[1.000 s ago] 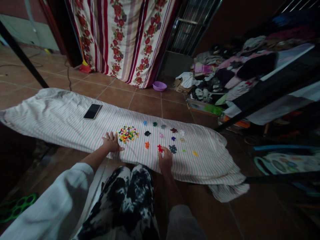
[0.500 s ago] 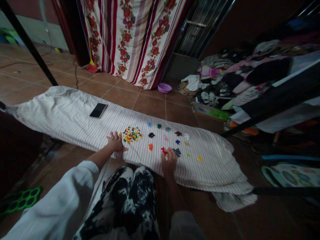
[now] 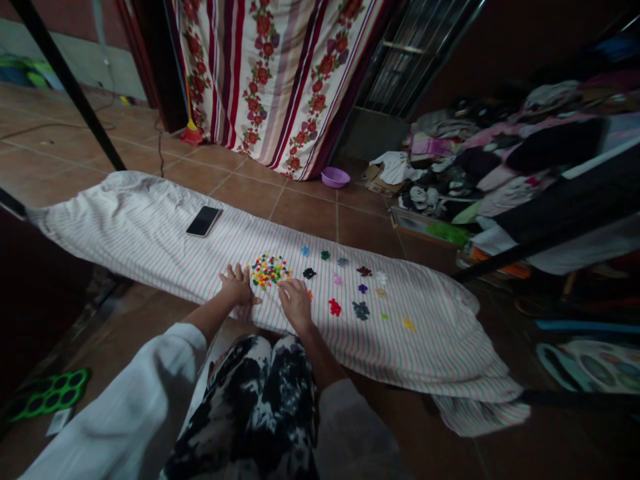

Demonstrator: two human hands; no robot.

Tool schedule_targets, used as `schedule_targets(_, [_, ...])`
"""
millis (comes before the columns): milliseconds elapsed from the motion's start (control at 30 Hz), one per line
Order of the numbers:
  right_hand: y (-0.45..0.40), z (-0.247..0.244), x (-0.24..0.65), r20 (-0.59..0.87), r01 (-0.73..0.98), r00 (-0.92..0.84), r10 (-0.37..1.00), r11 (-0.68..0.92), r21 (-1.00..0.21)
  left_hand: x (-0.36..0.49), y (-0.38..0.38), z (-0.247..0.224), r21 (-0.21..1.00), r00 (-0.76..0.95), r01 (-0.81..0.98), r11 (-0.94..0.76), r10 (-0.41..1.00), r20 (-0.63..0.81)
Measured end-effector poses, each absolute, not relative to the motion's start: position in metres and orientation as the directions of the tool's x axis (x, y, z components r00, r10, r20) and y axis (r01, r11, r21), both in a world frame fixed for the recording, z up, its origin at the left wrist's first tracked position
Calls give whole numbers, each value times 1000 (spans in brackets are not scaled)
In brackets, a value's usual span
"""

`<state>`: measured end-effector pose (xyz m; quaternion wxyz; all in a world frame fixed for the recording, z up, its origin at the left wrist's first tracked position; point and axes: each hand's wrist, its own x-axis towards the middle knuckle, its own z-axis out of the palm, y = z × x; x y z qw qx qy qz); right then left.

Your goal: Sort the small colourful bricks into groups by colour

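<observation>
Two hands rest at the near edge of the striped sheet (image 3: 125, 213): the left hand (image 3: 237, 285) open flat beside the heap of coloured pieces (image 3: 269, 271), the right hand (image 3: 295, 301) curled, its grip unclear.

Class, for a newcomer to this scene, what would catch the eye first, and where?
The bright heap of small coloured pieces sits on a long striped cloth on the tiled floor, with single-colour clusters to its right. The left hand and right hand are beside it. Behind hangs a red-flowered curtain.
</observation>
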<state>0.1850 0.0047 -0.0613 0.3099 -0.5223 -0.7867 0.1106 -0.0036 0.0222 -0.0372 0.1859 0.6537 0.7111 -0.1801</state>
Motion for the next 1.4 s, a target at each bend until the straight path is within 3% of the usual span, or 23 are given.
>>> schedule_targets(267, [33,-54,150,270,790,-373,888,456,-409,0,21,-31,-44,-86,996,75,869,-487])
schedule_targets(667, [50,-44,132,35,911,-320,947,317,-265,0,19,-30,-50,-67,998,50,881,-469])
schedule_targets(1167, [34,-34,142,211,840,-308,928,369,-398,-2,21,-33,-49,-66,998,48,875,-480])
schedule_targets(1400, [23,-29,163,278,797,-216,936,334,-503,-3,20,-37,-48,-67,998,51,889,-452])
